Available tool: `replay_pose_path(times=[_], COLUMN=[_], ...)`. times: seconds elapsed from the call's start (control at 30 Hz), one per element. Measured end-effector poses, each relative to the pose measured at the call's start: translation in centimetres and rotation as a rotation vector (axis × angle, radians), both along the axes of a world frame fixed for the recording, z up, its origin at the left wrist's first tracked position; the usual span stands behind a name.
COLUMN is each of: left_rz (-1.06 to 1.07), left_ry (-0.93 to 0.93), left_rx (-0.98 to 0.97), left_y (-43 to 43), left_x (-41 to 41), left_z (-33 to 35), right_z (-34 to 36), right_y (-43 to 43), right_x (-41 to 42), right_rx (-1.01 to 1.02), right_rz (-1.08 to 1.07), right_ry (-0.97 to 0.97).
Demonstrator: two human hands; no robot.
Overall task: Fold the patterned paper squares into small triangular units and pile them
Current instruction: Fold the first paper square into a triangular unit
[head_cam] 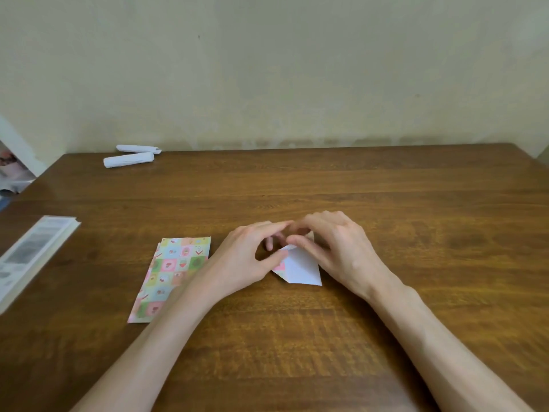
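Paper sheet (300,267), white side up with a sliver of pink pattern along its left edge, lies on the worktop (297,188) between the two hands and partly under them. The left hand (252,254) and the right hand (335,248) both curl over its far end. Their thumbs and fingertips appear to pinch the fold there, while the near corner juts free toward the person.

With only the far end held, the sheet could slide or pivot on the smooth wood, and the crease would then land crooked and the triangle come out lopsided. The stack of patterned squares (175,272) sits just to the left of the left hand. The left forearm crosses its near right edge, so a sweep of that arm could drag the squares out of line or scatter them.

The far part of the sheet is hidden under the fingers, so the stage of folding cannot be told, and the fingertips are blurred. No pile of finished triangles is in view. The number of squares in the stack cannot be counted. Well beyond the left hand lie two white rolls (129,159) of uncertain make. A booklet (32,251) far to its left is cut off by the frame, its print unreadable.
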State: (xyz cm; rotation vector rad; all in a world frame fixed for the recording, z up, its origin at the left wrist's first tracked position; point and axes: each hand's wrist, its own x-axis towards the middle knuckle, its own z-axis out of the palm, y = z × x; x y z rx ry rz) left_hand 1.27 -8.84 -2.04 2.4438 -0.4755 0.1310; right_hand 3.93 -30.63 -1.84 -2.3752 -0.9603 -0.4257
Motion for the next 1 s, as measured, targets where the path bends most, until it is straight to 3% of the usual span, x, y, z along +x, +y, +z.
replay_pose_path(times=[0.13,0.23,0.43,0.6,0.7,1.0], left_rz=[0.065,0.108,0.072,0.138,0.071,-0.026], left_ry=[-0.038,-0.064,-0.096,-0.271,-0.346,0.027], left_rx=[-0.008,0.013,0.009,0.111,0.172,0.059], left_y=[-0.1,0.0,0.1,0.6,1.2,2.4], left_x=[0.0,0.0,-0.3,0.3,0.9,-0.1], left_z=[0.1,0.0,0.2,-0.8,-1.0,1.2], right_z=[0.5,0.8,0.2,0.2,0.5,0.6], right_y=[-0.3,-0.7,-1.0,-1.0,-0.9,-0.9], right_x=[-0.2,-0.1,0.2,0.0,-0.3,-0.5], right_rx=[0.213,0.245,-0.017,-0.068,-0.128,-0.128], right_rz=[-0.039,-0.046,0.075,0.085,0.085,0.089], right_ry=[0.143,0.167,0.266,0.344,0.363,0.325])
